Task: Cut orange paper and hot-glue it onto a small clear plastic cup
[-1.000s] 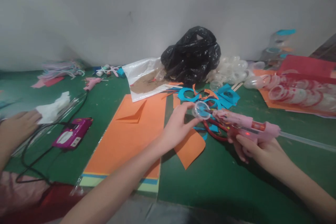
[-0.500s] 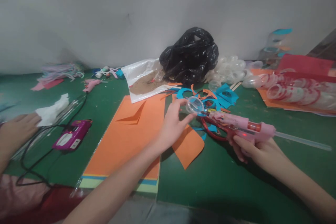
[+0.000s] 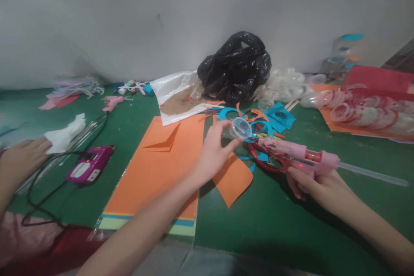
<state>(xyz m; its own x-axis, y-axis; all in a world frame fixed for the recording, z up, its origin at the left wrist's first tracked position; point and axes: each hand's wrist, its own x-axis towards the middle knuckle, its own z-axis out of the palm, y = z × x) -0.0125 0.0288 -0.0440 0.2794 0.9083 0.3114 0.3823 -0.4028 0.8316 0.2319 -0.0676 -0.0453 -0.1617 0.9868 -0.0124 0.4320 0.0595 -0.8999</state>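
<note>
On green table (image 3: 291, 224) by grey wall (image 3: 194, 17) — fingers (image 3: 223, 126) around clear cup (image 3: 240, 128), glue gun (image 3: 297, 153).

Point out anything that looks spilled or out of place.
Brown grit lies loose on a white bag beside the black bag. Blue and orange paper scraps are strewn around the glue gun in the right hand and the clear cup in the left hand. Nothing looks broken.
</note>
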